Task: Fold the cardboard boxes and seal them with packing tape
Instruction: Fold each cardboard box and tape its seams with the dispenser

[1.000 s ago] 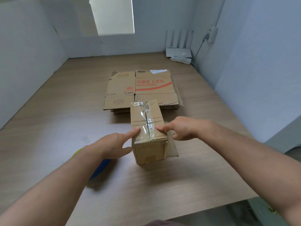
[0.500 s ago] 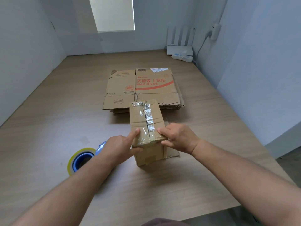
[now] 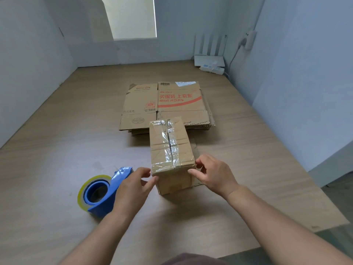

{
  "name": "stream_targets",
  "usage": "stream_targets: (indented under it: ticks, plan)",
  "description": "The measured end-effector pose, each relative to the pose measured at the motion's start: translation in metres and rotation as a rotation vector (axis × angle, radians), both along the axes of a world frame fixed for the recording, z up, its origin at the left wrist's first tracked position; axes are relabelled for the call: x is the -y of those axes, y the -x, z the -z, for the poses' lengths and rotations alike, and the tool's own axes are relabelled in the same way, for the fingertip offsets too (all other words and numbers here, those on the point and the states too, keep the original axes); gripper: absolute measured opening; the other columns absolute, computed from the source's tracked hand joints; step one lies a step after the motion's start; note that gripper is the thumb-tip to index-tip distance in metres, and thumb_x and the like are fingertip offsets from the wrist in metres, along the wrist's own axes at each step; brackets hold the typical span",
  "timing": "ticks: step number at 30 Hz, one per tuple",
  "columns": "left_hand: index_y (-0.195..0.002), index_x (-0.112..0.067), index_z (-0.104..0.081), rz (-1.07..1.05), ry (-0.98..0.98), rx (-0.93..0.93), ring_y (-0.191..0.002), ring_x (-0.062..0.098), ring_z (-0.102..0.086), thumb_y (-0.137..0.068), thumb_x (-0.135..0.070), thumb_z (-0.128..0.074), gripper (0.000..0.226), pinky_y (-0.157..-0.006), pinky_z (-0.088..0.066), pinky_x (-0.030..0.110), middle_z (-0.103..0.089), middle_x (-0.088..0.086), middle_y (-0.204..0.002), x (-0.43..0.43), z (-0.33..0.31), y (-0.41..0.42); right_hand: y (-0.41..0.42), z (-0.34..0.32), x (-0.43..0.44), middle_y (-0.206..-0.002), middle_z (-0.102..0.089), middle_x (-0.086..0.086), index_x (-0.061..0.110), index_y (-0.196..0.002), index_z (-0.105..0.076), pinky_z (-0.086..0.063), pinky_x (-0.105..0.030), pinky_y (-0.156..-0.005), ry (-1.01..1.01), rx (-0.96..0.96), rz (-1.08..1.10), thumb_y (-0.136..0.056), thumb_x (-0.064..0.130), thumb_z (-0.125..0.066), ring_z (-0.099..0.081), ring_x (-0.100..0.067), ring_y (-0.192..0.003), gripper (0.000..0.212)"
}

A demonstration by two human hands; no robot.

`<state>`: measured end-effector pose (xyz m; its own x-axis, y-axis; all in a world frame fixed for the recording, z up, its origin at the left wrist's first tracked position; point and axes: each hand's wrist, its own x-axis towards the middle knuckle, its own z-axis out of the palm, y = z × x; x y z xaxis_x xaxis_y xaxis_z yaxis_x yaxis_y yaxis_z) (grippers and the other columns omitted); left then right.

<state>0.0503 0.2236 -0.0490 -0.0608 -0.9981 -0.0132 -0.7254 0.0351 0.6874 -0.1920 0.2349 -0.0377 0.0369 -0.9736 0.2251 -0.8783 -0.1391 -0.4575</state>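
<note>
Taped box (image 3: pixel 170 148) held at its near end, mid-tabletop

Both hands, left (image 3: pixel 133 186) and right (image 3: pixel 214 175), pinch its near corners. The left wrist partly hides the tape dispenser (image 3: pixel 99 192). The box's long axis and taped seam point to the far edge, overlapping the flat cardboard stack (image 3: pixel 166 106). The tabletop (image 3: pixel 57 150) is bare toward the left edge.

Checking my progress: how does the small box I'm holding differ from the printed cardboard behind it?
The small box is folded closed; the printed cardboard lies flat on a stack. The small box has clear tape along its top; the printed cardboard shows no such strip. The printed cardboard bears red lettering; the small box shows none. Both are brown.
</note>
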Motion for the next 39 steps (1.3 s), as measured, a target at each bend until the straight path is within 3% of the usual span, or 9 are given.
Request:
stream_targets:
  ticks: [3, 10, 16, 25, 28, 30, 33, 36, 39]
  plan:
    - [-0.078, -0.031, -0.056, -0.045, 0.064, -0.012, -0.072, 0.01, -0.06, -0.09, -0.034, -0.063, 0.015, -0.058, -0.039, 0.02, -0.06, -0.016, -0.07, -0.005, -0.001, 0.008, -0.013, 0.002, -0.002, -0.079, -0.061, -0.009, 0.007, -0.08, -0.057, -0.037, -0.034, -0.061, 0.008, 0.034, 0.088, -0.086, 0.03, -0.067, -0.056, -0.031, -0.073, 0.026]
    - [-0.073, -0.021, -0.056, -0.101, 0.059, 0.039, -0.07, 0.02, -0.059, -0.094, -0.03, -0.057, 0.023, -0.061, -0.042, 0.029, -0.068, 0.002, -0.073, 0.003, -0.002, 0.018, -0.029, 0.005, 0.003, -0.084, -0.062, -0.019, 0.0, -0.084, -0.056, -0.035, -0.038, -0.066, -0.029, 0.074, 0.177, -0.092, 0.018, -0.057, -0.056, -0.039, -0.079, 0.02]
    - [-0.115, -0.032, -0.06, 0.069, -0.012, 0.187, -0.089, 0.008, -0.064, -0.096, -0.044, -0.048, 0.026, -0.068, -0.045, 0.02, -0.07, -0.01, -0.1, 0.001, -0.001, 0.006, -0.012, 0.001, 0.004, -0.085, -0.055, 0.004, 0.022, -0.084, -0.041, -0.033, -0.03, -0.064, -0.153, -0.126, 0.056, -0.089, 0.049, -0.054, -0.057, -0.024, -0.084, 0.03]
    - [-0.099, -0.025, -0.07, 0.045, 0.065, 0.315, -0.083, 0.016, -0.064, -0.097, -0.042, -0.046, 0.03, -0.068, -0.049, 0.03, -0.071, -0.006, -0.086, -0.001, -0.009, 0.001, -0.014, 0.004, -0.001, -0.098, -0.064, -0.011, 0.011, -0.091, -0.054, -0.034, -0.035, -0.068, -0.234, -0.164, -0.036, -0.095, 0.029, -0.046, -0.057, -0.034, -0.091, 0.02]
    - [-0.136, -0.045, -0.044, 0.195, -0.228, 0.326, -0.108, 0.006, -0.06, -0.086, -0.057, -0.057, 0.053, -0.075, -0.043, 0.021, -0.063, -0.019, -0.117, 0.0, -0.011, -0.021, 0.005, -0.006, 0.0, -0.093, -0.064, 0.003, 0.023, -0.086, -0.054, -0.042, -0.031, -0.07, -0.538, -0.106, -0.092, -0.084, 0.046, -0.061, -0.058, -0.021, -0.087, 0.024]
    - [-0.152, -0.033, -0.014, 0.246, -0.446, 0.114, -0.126, 0.009, -0.049, -0.09, -0.042, -0.061, 0.079, -0.091, -0.039, 0.019, -0.044, -0.01, -0.145, 0.006, -0.014, -0.03, 0.016, -0.011, 0.008, -0.103, -0.065, 0.003, 0.022, -0.104, -0.062, -0.048, -0.03, -0.081, -0.675, 0.128, -0.059, -0.083, 0.033, -0.066, -0.059, -0.017, -0.095, 0.024]
    - [-0.154, -0.024, -0.01, 0.166, -0.432, -0.305, -0.132, 0.014, -0.041, -0.1, -0.014, -0.042, 0.063, -0.106, -0.034, 0.029, -0.03, 0.001, -0.155, 0.021, -0.023, -0.026, 0.012, -0.018, 0.028, -0.117, -0.062, -0.007, 0.01, -0.123, -0.058, -0.047, -0.036, -0.09, -0.558, 0.396, 0.118, -0.094, 0.02, -0.051, -0.057, -0.024, -0.109, 0.032]
    - [-0.153, -0.027, -0.012, 0.068, -0.43, -0.515, -0.116, 0.012, -0.048, -0.103, -0.028, -0.037, 0.056, -0.093, -0.044, 0.028, -0.042, -0.002, -0.144, 0.029, -0.034, -0.007, -0.014, -0.024, 0.042, -0.114, -0.062, -0.016, 0.006, -0.113, -0.062, -0.047, -0.039, -0.086, -0.541, 0.692, 0.184, -0.099, 0.031, -0.042, -0.057, -0.034, -0.109, 0.035]
    - [-0.152, -0.028, -0.016, 0.069, -0.392, -0.41, -0.088, 0.014, -0.061, -0.1, -0.05, -0.031, 0.059, -0.069, -0.049, 0.025, -0.06, 0.003, -0.112, 0.027, -0.039, 0.002, -0.026, -0.021, 0.048, -0.096, -0.062, -0.008, 0.011, -0.092, -0.062, -0.043, -0.036, -0.083, -0.465, 0.6, 0.223, -0.1, 0.046, -0.032, -0.056, -0.027, -0.093, 0.047]
